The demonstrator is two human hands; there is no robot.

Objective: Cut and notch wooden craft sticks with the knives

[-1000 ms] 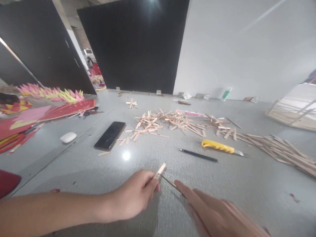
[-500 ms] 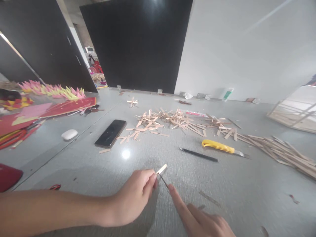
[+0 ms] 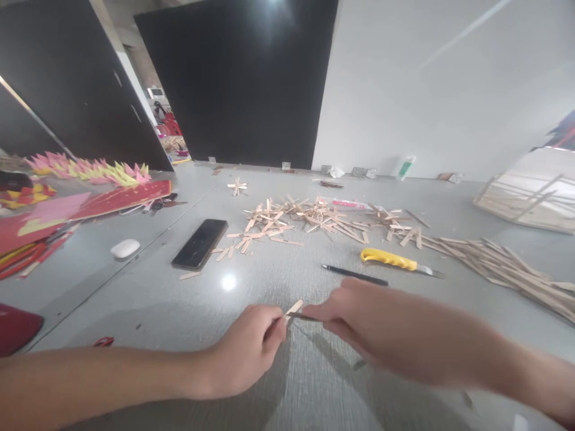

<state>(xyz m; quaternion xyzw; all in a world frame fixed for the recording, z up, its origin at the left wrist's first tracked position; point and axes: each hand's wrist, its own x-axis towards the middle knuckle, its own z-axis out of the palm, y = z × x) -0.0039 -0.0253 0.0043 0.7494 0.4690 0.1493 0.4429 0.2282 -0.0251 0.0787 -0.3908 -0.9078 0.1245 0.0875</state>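
Observation:
My left hand (image 3: 251, 347) is closed around a short, pale wooden craft stick (image 3: 294, 307), whose rounded end pokes out past the fingers. A knife (image 3: 305, 316) with a thin dark blade is gripped in my right hand (image 3: 372, 323), forefinger laid along it. Its tip meets the stick just beyond my left fingertips; the handle is hidden by the palm. Beyond the hands lie a black pen-like tool (image 3: 354, 274) and a yellow-handled knife (image 3: 390, 259) with a metal blade.
Cut wooden pieces (image 3: 309, 215) are heaped mid-table, with long strips (image 3: 507, 269) at right. A phone (image 3: 200, 244) and white case (image 3: 125, 249) lie left, near red and pink paper craft (image 3: 90, 203). A wooden frame model (image 3: 530, 197) stands far right.
My right hand has swung up and rightward, and the blade, earlier pointing up from below, now lies nearly level across the stick. My left hand keeps its hold.

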